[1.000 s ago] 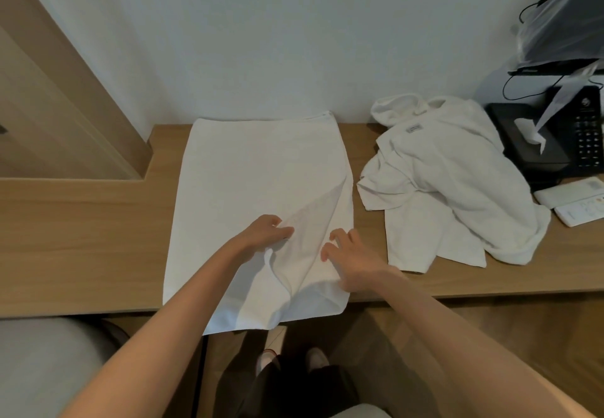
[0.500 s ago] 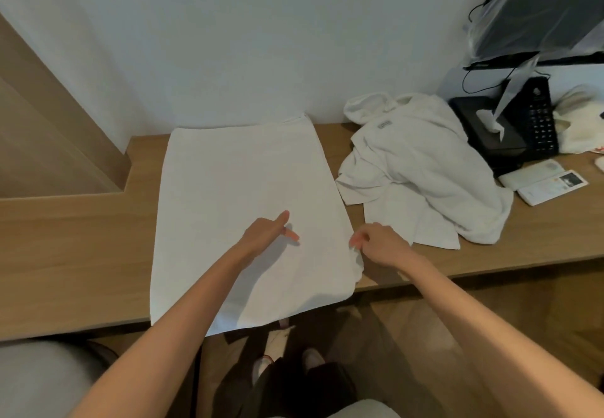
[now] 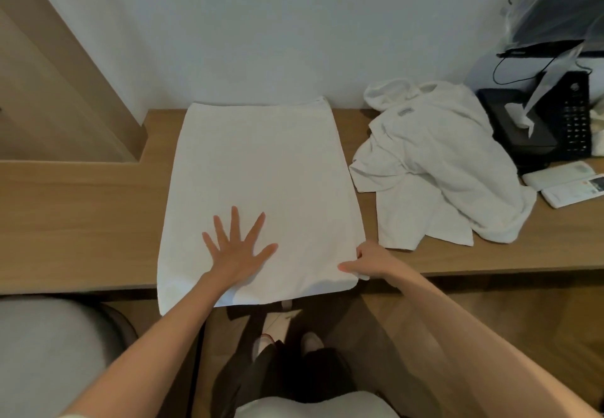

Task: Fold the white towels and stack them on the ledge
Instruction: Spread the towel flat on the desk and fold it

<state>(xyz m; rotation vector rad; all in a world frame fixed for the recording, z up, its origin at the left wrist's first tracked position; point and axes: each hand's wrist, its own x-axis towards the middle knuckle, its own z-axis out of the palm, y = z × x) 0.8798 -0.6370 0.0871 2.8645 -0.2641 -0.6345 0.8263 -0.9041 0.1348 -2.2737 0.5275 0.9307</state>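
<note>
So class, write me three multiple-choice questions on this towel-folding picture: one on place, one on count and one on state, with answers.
1. Where does the crumpled towel pile lie relative to the flat towel on the ledge?
A. left of it
B. right of it
C. on top of it

2. How many hands touch the flat towel?
A. none
B. one
C. two

3. How is the left hand held?
A. in a fist
B. flat, fingers spread
C. pinching a corner

Answers:
1 B, the pile lies to the towel's right.
2 C, the left hand presses it and the right hand pinches its near right corner.
3 B, the palm lies flat on the cloth with fingers splayed.
</note>
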